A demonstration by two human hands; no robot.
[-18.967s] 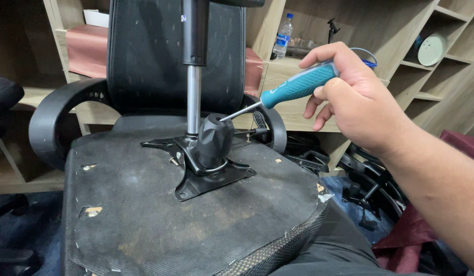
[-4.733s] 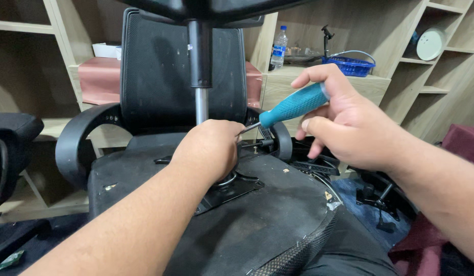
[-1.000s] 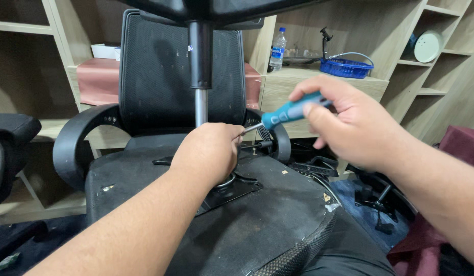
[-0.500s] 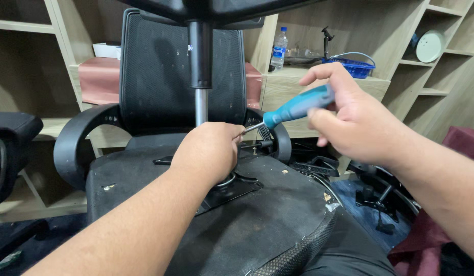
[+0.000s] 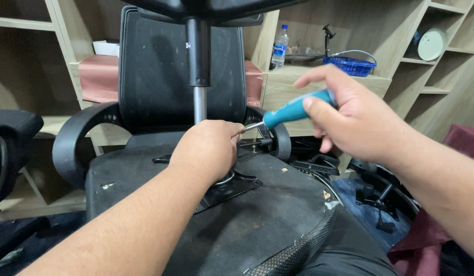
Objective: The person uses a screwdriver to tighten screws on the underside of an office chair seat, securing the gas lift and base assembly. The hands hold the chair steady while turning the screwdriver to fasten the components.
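While the upturned chair seat (image 5: 237,225) lies with its dusty underside facing up, the left hand (image 5: 209,148) is closed over a dark part at the foot of the metal post (image 5: 199,105), and that part is hidden under the palm, so its shape cannot be told. The grip of this hand is wrapped tight, fingers curled down toward the black metal plate (image 5: 232,186) that is fixed to the seat just below it. The right hand (image 5: 357,122) is held to the right of the left one and a little higher, and its grip is closed around the teal handle of a screwdriver (image 5: 293,110). The screwdriver is tilted down to the left, and its thin steel shaft is brought right up to the fingertips of the left hand; whether the tip is seated in anything cannot be told. Behind the left hand the black mesh chair back (image 5: 180,66) is seen upright, with a curved armrest (image 5: 76,138) to the left of it. Beyond the right hand a wooden shelf (image 5: 283,84) carries a clear water bottle (image 5: 279,47) and a blue basket (image 5: 352,62). Below the right forearm, black chair parts (image 5: 370,191) lie on the floor.
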